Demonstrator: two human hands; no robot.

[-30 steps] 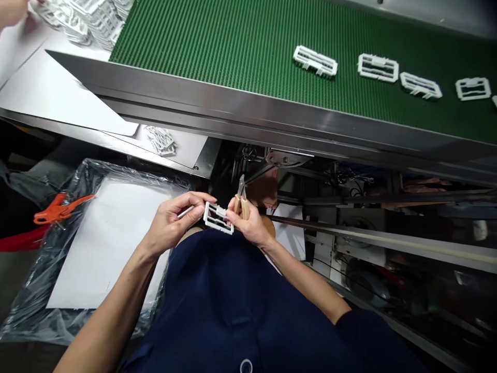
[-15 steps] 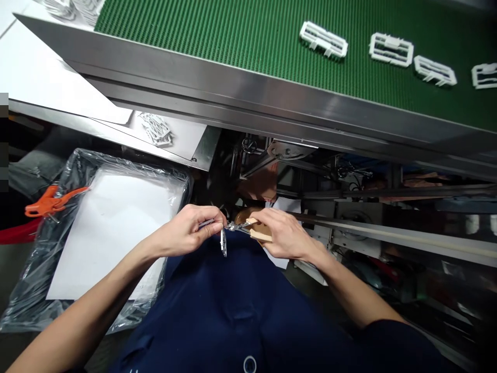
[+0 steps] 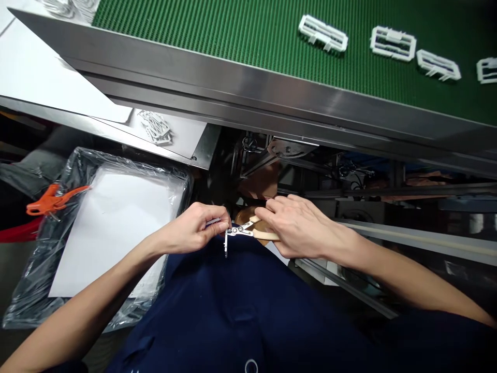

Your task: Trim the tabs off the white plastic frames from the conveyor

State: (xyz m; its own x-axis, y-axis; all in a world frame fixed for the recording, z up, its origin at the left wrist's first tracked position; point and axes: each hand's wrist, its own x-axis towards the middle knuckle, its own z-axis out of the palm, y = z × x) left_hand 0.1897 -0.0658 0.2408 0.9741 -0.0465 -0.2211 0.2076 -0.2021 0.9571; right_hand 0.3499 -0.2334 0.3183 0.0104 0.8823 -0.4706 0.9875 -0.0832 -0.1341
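Note:
My left hand [image 3: 204,228] pinches a thin white plastic part [image 3: 225,244], which hangs below the fingertips, seen nearly edge-on. My right hand [image 3: 297,225] is closed around the cream-coloured handles of small metal pliers [image 3: 241,229]. Their jaws point left and meet the part right at my left fingertips. The handles are spread somewhat apart. Whether the jaws are closed on the part is too small to tell.
White slotted frames [image 3: 323,33] lie on a green ribbed belt [image 3: 233,36] with a metal side rail. White pieces [image 3: 155,127] are heaped on the table at left. Below it, an orange clamp tool [image 3: 52,200] rests at the edge of a plastic-lined box [image 3: 112,233].
The right hand and forearm have swung slightly up and right, with the pliers' handles still spread. The part in my left hand has shifted slightly right. The belt's frames appear slightly higher.

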